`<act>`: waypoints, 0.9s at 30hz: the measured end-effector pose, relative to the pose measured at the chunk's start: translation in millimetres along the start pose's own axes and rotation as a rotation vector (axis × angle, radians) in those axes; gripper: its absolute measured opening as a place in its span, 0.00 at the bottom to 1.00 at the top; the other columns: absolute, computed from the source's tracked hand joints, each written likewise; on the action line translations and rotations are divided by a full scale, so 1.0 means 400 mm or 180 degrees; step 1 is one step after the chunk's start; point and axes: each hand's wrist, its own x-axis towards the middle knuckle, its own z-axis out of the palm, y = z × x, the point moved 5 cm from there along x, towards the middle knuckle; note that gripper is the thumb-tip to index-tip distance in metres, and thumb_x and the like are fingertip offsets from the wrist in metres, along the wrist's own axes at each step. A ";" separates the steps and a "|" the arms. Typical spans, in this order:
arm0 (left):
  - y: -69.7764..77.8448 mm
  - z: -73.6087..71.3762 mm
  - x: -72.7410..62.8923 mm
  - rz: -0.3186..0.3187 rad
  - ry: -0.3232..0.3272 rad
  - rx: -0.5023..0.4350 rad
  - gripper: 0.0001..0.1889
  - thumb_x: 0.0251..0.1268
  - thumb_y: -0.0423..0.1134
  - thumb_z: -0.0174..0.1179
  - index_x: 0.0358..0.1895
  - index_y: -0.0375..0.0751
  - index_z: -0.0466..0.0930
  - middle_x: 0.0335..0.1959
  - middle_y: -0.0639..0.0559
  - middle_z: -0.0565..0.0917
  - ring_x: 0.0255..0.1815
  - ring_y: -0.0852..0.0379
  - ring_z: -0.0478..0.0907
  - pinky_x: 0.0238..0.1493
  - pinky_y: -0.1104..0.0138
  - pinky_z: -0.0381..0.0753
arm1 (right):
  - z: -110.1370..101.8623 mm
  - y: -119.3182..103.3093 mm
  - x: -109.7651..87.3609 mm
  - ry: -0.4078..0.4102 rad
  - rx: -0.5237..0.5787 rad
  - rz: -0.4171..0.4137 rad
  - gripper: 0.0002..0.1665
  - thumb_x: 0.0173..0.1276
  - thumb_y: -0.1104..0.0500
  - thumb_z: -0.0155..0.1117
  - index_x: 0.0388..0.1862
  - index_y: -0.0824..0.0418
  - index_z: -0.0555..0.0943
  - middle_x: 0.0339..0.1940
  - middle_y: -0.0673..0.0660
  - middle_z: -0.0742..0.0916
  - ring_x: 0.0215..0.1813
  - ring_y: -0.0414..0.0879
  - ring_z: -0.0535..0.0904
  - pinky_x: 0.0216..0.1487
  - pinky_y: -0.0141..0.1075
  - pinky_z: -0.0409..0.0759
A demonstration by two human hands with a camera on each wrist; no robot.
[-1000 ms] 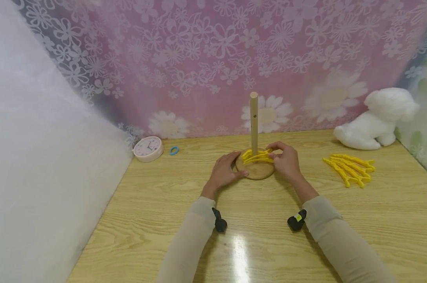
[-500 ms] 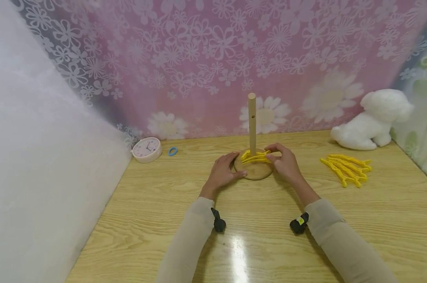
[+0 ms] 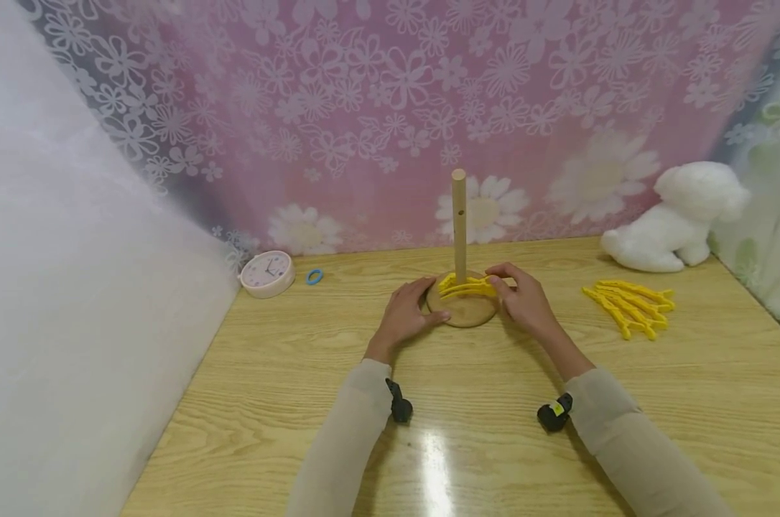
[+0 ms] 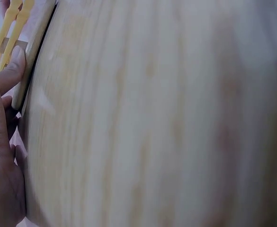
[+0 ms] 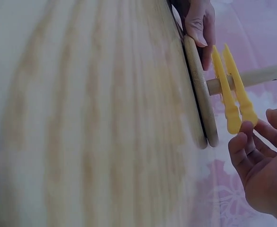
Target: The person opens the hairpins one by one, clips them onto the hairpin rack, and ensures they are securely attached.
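A wooden stand has a round base and an upright post. My left hand holds the base at its left edge, thumb on top and fingers round the rim. Low on the post sit two yellow hair clips, one above the other, their long arms either side of it. With thumb and fingers, my right hand pinches the handle end of the upper clip. The right wrist view shows its fingertips touching that end. Several more yellow hair clips lie fanned out at the right.
At the back left stand a pink round clock and a small blue ring. A white plush dog sits at the back right. Behind the wooden table hangs a pink floral curtain.
My right wrist has shifted a little outward and down, its fingers staying at the clip. The upper clip has tilted slightly toward level. My left hand keeps its hold on the base.
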 end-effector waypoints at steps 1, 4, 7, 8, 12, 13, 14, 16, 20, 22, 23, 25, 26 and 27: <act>0.000 0.001 0.000 0.0005 -0.0003 0.0004 0.46 0.65 0.63 0.69 0.82 0.51 0.61 0.80 0.53 0.67 0.81 0.51 0.61 0.84 0.54 0.51 | -0.005 0.001 -0.005 -0.0004 0.0026 0.0019 0.25 0.86 0.48 0.50 0.69 0.63 0.76 0.64 0.65 0.79 0.13 0.44 0.67 0.15 0.36 0.71; 0.000 0.004 -0.002 -0.0002 -0.0024 -0.0003 0.46 0.65 0.63 0.69 0.82 0.51 0.61 0.80 0.53 0.67 0.81 0.51 0.61 0.84 0.55 0.50 | -0.025 0.006 -0.024 -0.0005 0.0076 0.0099 0.26 0.87 0.47 0.48 0.71 0.62 0.74 0.66 0.66 0.78 0.13 0.46 0.67 0.15 0.37 0.72; 0.000 0.005 -0.004 -0.0018 -0.0025 -0.0021 0.46 0.65 0.64 0.68 0.82 0.51 0.61 0.80 0.53 0.67 0.81 0.52 0.60 0.84 0.55 0.50 | -0.052 0.012 -0.043 -0.0017 0.0051 0.0189 0.27 0.87 0.47 0.48 0.71 0.63 0.73 0.67 0.67 0.77 0.12 0.45 0.66 0.15 0.39 0.72; 0.000 0.004 -0.005 -0.0018 -0.0019 -0.0026 0.46 0.65 0.64 0.68 0.82 0.51 0.61 0.80 0.53 0.67 0.81 0.52 0.60 0.84 0.54 0.50 | -0.063 0.014 -0.051 -0.0030 0.0015 0.0215 0.27 0.87 0.47 0.48 0.72 0.63 0.73 0.67 0.68 0.77 0.12 0.45 0.65 0.14 0.39 0.72; -0.001 0.000 -0.008 -0.0022 -0.0004 -0.0025 0.46 0.65 0.64 0.67 0.82 0.51 0.61 0.80 0.53 0.67 0.81 0.51 0.60 0.84 0.53 0.51 | -0.113 0.022 -0.083 -0.0101 -0.0196 0.0345 0.30 0.86 0.45 0.50 0.73 0.64 0.71 0.65 0.68 0.77 0.13 0.44 0.65 0.15 0.40 0.72; -0.001 -0.001 -0.008 -0.0014 -0.0004 -0.0016 0.46 0.65 0.64 0.67 0.82 0.51 0.61 0.80 0.53 0.67 0.81 0.51 0.61 0.84 0.53 0.51 | -0.128 0.025 -0.092 -0.0113 -0.0243 0.0381 0.30 0.85 0.45 0.51 0.73 0.65 0.70 0.65 0.68 0.78 0.13 0.44 0.66 0.15 0.40 0.72; -0.001 -0.002 -0.008 -0.0008 -0.0004 -0.0014 0.46 0.65 0.64 0.67 0.82 0.50 0.61 0.80 0.53 0.67 0.81 0.51 0.61 0.84 0.53 0.51 | -0.143 0.027 -0.101 -0.0129 -0.0297 0.0419 0.31 0.85 0.45 0.51 0.73 0.66 0.70 0.65 0.69 0.78 0.14 0.45 0.66 0.16 0.40 0.72; 0.000 -0.002 -0.008 -0.0001 -0.0005 -0.0012 0.46 0.66 0.64 0.67 0.82 0.50 0.61 0.80 0.53 0.67 0.81 0.51 0.61 0.84 0.53 0.51 | -0.176 0.035 -0.118 -0.0145 -0.0422 0.0465 0.32 0.84 0.45 0.53 0.73 0.67 0.69 0.65 0.70 0.78 0.15 0.47 0.68 0.16 0.40 0.73; 0.002 0.000 -0.005 0.0014 0.0006 -0.0020 0.46 0.66 0.65 0.66 0.83 0.51 0.61 0.80 0.53 0.66 0.81 0.51 0.60 0.84 0.54 0.51 | -0.245 0.058 -0.149 -0.0139 -0.0797 0.0432 0.31 0.83 0.47 0.56 0.72 0.68 0.70 0.66 0.72 0.78 0.20 0.49 0.74 0.18 0.39 0.76; 0.003 0.001 -0.004 0.0024 0.0015 -0.0006 0.46 0.66 0.65 0.66 0.83 0.51 0.61 0.80 0.53 0.67 0.81 0.50 0.61 0.84 0.54 0.51 | -0.278 0.071 -0.163 -0.0139 -0.0961 0.0403 0.31 0.83 0.49 0.58 0.72 0.69 0.70 0.65 0.73 0.78 0.20 0.49 0.75 0.18 0.38 0.77; 0.003 0.001 -0.004 0.0021 0.0015 0.0001 0.46 0.66 0.65 0.66 0.83 0.51 0.61 0.80 0.53 0.67 0.81 0.50 0.61 0.84 0.54 0.51 | -0.294 0.076 -0.171 -0.0143 -0.1024 0.0392 0.30 0.82 0.50 0.58 0.71 0.70 0.70 0.65 0.74 0.78 0.20 0.49 0.75 0.18 0.38 0.77; 0.004 0.001 -0.004 0.0012 0.0008 0.0014 0.46 0.66 0.65 0.66 0.83 0.51 0.61 0.80 0.53 0.67 0.81 0.50 0.61 0.84 0.53 0.51 | -0.322 0.084 -0.187 -0.0150 -0.1100 0.0392 0.31 0.82 0.50 0.60 0.71 0.71 0.71 0.65 0.76 0.78 0.21 0.47 0.75 0.18 0.38 0.77; 0.004 0.001 -0.004 -0.0003 0.0000 0.0016 0.46 0.66 0.65 0.66 0.83 0.51 0.61 0.80 0.53 0.66 0.81 0.50 0.61 0.84 0.53 0.51 | -0.335 0.088 -0.195 -0.0145 -0.1121 0.0401 0.30 0.81 0.51 0.61 0.70 0.71 0.71 0.64 0.76 0.78 0.19 0.47 0.74 0.17 0.38 0.76; 0.004 0.001 -0.003 -0.0023 -0.0012 0.0019 0.46 0.66 0.65 0.66 0.83 0.51 0.61 0.81 0.53 0.66 0.81 0.50 0.60 0.84 0.53 0.51 | -0.348 0.090 -0.203 -0.0142 -0.1131 0.0402 0.30 0.81 0.51 0.61 0.70 0.71 0.71 0.62 0.76 0.79 0.19 0.46 0.74 0.17 0.38 0.76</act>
